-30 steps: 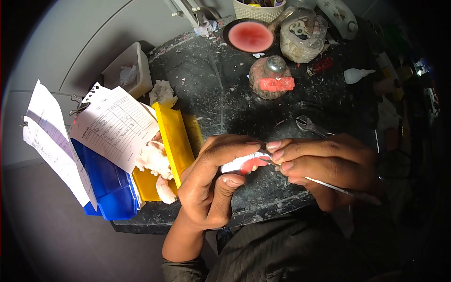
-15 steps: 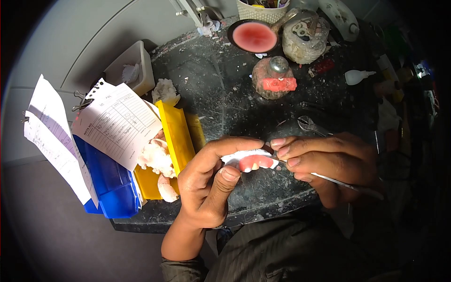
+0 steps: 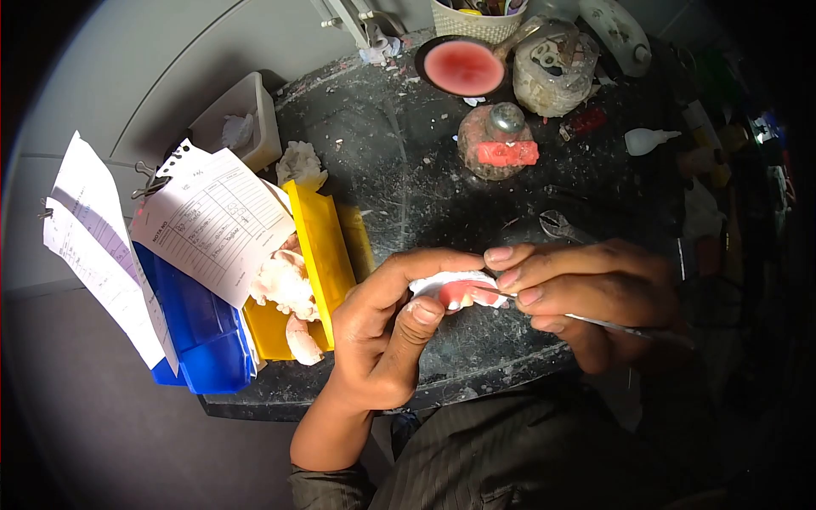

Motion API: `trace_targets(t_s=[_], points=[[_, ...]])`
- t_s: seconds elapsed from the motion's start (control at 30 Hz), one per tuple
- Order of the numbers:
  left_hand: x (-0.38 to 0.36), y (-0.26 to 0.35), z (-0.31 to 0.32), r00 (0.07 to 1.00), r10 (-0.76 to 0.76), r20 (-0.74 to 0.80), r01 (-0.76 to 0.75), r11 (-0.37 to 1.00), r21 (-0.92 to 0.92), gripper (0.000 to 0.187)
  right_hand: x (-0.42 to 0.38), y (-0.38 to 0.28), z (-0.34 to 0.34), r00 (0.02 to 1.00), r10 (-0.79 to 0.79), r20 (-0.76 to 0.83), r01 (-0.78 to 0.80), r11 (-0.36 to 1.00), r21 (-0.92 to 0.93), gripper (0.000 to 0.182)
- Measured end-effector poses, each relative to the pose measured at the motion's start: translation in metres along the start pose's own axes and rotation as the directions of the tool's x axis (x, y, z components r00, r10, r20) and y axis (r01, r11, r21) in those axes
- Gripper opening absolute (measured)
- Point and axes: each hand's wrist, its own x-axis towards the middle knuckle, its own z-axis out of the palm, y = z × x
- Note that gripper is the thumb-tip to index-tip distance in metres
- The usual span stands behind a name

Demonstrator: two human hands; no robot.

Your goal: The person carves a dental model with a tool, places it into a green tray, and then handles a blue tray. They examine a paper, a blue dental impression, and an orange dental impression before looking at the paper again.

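My left hand (image 3: pixel 378 340) is closed around a white plaster dental cast (image 3: pixel 449 278), with the thumb below and the index finger along its upper edge. On the cast sits pink wax (image 3: pixel 456 294) with a few small teeth along the lower edge. In my right hand (image 3: pixel 608 285) is a thin metal wax carver (image 3: pixel 605 323), pinched between thumb and fingers. Its tip lies at the pink wax, seemingly touching it. The carver's other end sticks out below my right palm. Part of the cast is hidden behind my left fingers.
Left of my hands, a yellow bin (image 3: pixel 316 255) and a blue bin (image 3: pixel 204 344) hold plaster casts (image 3: pixel 285 285) and clipped papers (image 3: pixel 217 221). Beyond stand a glass burner (image 3: pixel 493 161) with a red block, a pan of red wax (image 3: pixel 463 68) and a wrench (image 3: pixel 557 225).
The carver's tip has moved left onto the pink wax. My left hand and the cast have shifted slightly right, and the cast appears turned a little.
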Motion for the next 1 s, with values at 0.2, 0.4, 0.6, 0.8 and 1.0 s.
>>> trace_targets(t_s=[0.2, 0.4, 0.6, 0.8, 1.0], points=[[0.004, 0.004, 0.003, 0.999, 0.036, -0.027, -0.031, 0.988, 0.153, 0.043, 0.002, 0.007, 0.002, 0.997, -0.062, 0.035, 0.062, 0.998, 0.012, 0.012], [0.004, -0.007, -0.001, 0.986, 0.167, 0.025, -0.168, 0.964, 0.204, 0.028, 0.003, 0.007, 0.001, 0.997, -0.065, 0.047, 0.066, 0.998, -0.017, 0.011], [0.005, -0.01, -0.002, 0.982, 0.187, 0.035, -0.19, 0.952, 0.241, 0.028, 0.004, 0.006, 0.001, 0.998, -0.043, 0.042, 0.044, 0.999, -0.005, 0.01], [0.007, -0.007, -0.004, 0.979, 0.195, 0.052, -0.201, 0.927, 0.316, 0.026, 0.001, 0.008, 0.001, 0.999, -0.035, 0.041, 0.036, 0.999, -0.016, 0.01], [0.006, -0.006, -0.004, 0.983, 0.177, 0.036, -0.181, 0.958, 0.223, 0.028, 0.004, 0.006, 0.001, 0.999, -0.033, 0.037, 0.034, 0.999, -0.027, 0.01]])
